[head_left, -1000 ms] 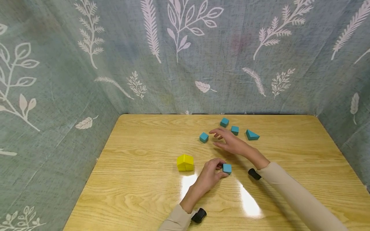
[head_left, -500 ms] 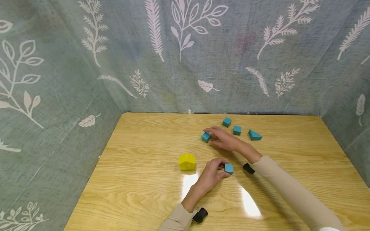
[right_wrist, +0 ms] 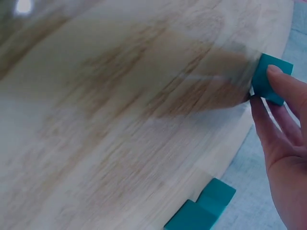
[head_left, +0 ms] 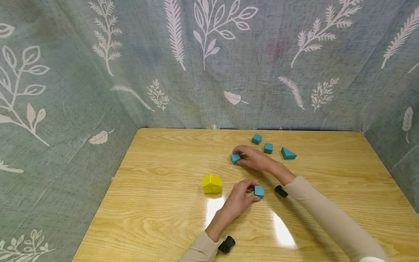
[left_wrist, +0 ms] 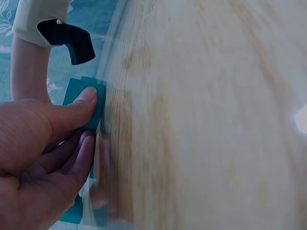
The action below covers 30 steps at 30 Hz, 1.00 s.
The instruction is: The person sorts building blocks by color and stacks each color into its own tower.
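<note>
My left hand rests low over the table and pinches a blue cube between thumb and fingers. In the left wrist view the thumb presses on a face of that cube. Farther back, my right hand grips a second blue cube, its thumb on the near side and fingers on the far side. The right wrist view shows this cube at the fingertips, close to the tabletop.
A yellow house-shaped block form with a seam stands left of both hands. Behind the right hand lie two blue cubes, one farther back and one nearer, and a blue triangular block. Patterned cloth hangs behind the table.
My right hand has moved left to the blue cube, taken hold of it and shifted it slightly right and nearer. The left hand keeps its cube in place.
</note>
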{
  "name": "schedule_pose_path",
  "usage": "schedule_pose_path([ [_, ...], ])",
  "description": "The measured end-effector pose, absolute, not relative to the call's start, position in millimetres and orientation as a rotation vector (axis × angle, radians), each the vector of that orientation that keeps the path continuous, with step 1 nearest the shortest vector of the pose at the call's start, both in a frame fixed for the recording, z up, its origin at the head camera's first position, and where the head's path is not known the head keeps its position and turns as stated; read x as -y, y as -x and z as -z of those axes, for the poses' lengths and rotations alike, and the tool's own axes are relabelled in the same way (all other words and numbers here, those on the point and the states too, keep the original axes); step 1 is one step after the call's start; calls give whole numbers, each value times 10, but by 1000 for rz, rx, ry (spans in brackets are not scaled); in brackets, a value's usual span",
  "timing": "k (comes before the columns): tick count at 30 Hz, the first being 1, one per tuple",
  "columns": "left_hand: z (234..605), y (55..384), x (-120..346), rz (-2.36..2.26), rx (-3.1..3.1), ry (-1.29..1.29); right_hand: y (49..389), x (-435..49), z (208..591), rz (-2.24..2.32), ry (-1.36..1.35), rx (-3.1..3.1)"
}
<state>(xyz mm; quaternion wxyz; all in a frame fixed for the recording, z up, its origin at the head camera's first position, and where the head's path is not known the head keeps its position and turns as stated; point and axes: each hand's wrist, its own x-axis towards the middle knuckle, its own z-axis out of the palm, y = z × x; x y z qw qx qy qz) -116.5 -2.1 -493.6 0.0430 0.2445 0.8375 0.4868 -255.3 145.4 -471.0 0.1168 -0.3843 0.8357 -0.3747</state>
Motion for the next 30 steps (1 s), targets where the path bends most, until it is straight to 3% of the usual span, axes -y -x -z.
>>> schedule_pose_path([
  [30, 4934, 1171, 19, -1496, -2552, -727, 2187, -2004, 4710, 1264, 916, -2494],
])
